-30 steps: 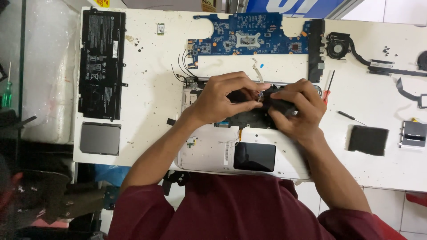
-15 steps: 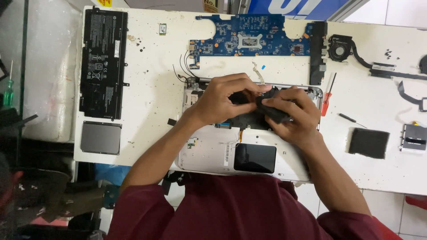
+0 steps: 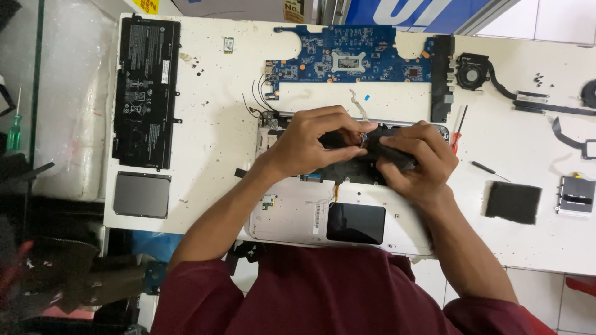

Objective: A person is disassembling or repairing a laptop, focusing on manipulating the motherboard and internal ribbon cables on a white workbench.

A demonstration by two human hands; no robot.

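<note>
An opened white laptop case (image 3: 292,217) lies on the white table (image 3: 211,130) in front of me, its black touchpad underside (image 3: 356,223) near the front edge. My left hand (image 3: 307,144) and my right hand (image 3: 415,162) meet over the case's upper middle. Both pinch a black sheet-like part (image 3: 388,149) that sits over the dark keyboard backing (image 3: 347,170). The fingertips hide where the part joins the case.
A blue motherboard (image 3: 347,62) lies behind the case. A black battery (image 3: 147,93) and a grey plate (image 3: 141,194) are at the left. A fan with heat pipe (image 3: 475,69), a red screwdriver (image 3: 457,133), a black pad (image 3: 513,202) and a metal drive (image 3: 576,195) sit at the right.
The right hand has slid slightly right and down along the black part. The left hand stays pinched at the same spot.
</note>
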